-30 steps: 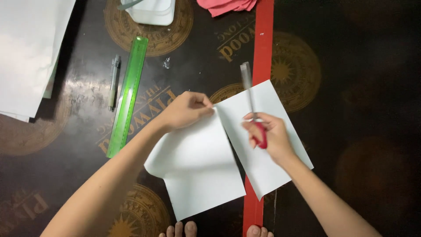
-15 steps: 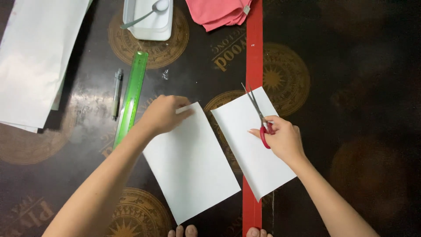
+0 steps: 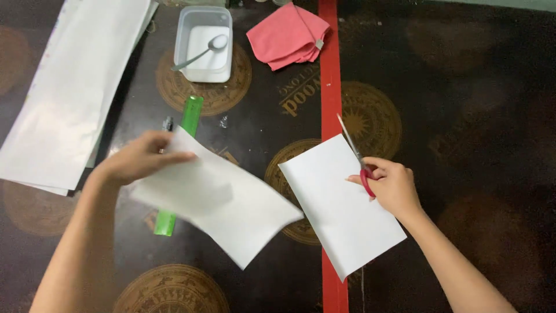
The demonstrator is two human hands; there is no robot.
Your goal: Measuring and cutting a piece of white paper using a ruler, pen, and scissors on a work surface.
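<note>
**Holding two cut pieces of paper apart, scissors in hand**

Pinching one white sheet point(image 3: 220, 203) by its upper corner with the left hand point(image 3: 142, 157), fingers closed on the edge, thumb on top. Held up off the dark patterned table point(image 3: 463, 116), bowed and blurred, its lower half hanging over the green ruler point(image 3: 188, 119) and close to the black pen point(image 3: 168, 123). Gripping red-handled scissors point(image 3: 356, 153) in the right hand point(image 3: 391, 185), fingers curled through the loops, blades nearly shut and pointing up and away. Resting that hand on the right edge of a second white sheet point(image 3: 341, 208), which lies flat across the red strip point(image 3: 330, 69), well apart from the first.

Judged as the step just after a cut: two pieces separated, one carried aside. Next move likely calling for a clear spot to lay the lifted piece, away from the ruler, and blades kept off the flat sheet.

Farther out: a white tub point(image 3: 180, 35) with a spoon point(image 3: 200, 53), a folded pink cloth point(image 3: 286, 35), a stack of long white sheets point(image 3: 75, 93) at far left.
</note>
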